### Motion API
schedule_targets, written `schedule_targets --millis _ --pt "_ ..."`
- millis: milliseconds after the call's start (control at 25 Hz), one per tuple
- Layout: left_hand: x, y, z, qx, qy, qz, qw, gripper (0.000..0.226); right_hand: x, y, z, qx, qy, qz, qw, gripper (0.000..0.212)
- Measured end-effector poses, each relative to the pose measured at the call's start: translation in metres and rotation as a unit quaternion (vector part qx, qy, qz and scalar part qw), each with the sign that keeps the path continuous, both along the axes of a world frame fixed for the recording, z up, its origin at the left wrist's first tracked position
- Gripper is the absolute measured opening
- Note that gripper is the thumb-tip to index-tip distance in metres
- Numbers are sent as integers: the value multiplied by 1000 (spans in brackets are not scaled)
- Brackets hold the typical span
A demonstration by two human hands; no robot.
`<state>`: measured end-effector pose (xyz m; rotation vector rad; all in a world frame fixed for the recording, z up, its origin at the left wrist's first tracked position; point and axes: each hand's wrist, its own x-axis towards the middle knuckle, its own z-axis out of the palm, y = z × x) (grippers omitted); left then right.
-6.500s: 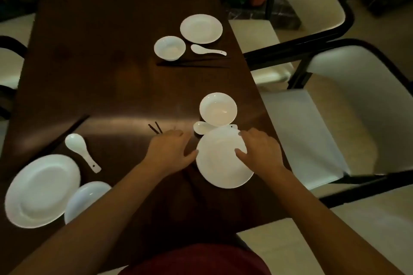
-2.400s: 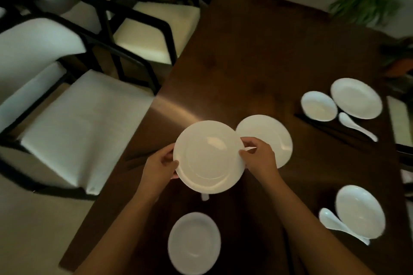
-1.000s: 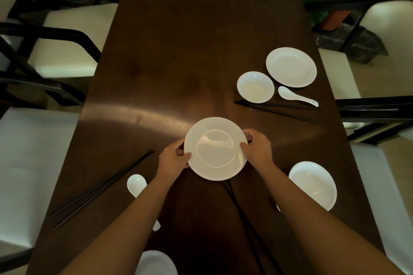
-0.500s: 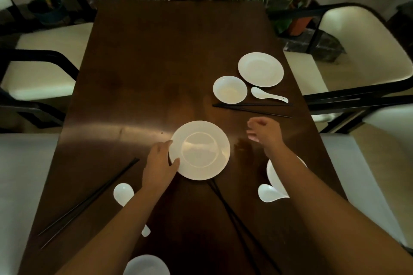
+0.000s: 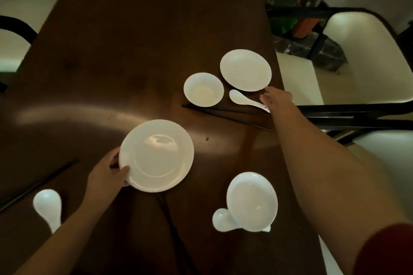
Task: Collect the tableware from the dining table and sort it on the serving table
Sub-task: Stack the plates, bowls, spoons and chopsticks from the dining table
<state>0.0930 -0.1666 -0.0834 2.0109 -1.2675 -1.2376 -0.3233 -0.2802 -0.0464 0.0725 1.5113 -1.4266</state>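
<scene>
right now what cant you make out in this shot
Head view only:
- How many plates the left hand holds: the top plate hides anything beneath.
- Near spoon: handle runs under the near bowl.
- Right hand: fingertips blurred, contact with the far plate unclear.
- Left chopsticks: cut by the frame edge.

white plates (image 5: 156, 156), black chopsticks (image 5: 225, 114), brown table (image 5: 111, 62).

dim, warm light; a broad glare band crosses the dark table (image 5: 93, 87); edges bend and blur.
</scene>
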Motion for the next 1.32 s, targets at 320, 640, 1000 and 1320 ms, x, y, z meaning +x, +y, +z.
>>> schedule_targets --millis 320,640,1000,1320 --pt "-18 2 -2 -6 52 59 997 54 -24 -45 -16 103 147 44 983 47" --pt "-17 3 2 -1 104 67 992 54 -4 -23 -17 0 165 -19 986 31" --pt "-17 -6 26 74 181 113 974 29 48 103 44 -111 164 0 980 23" --pt "-10 -10 30 125 236 128 955 45 151 121 20 17 99 298 949 18"
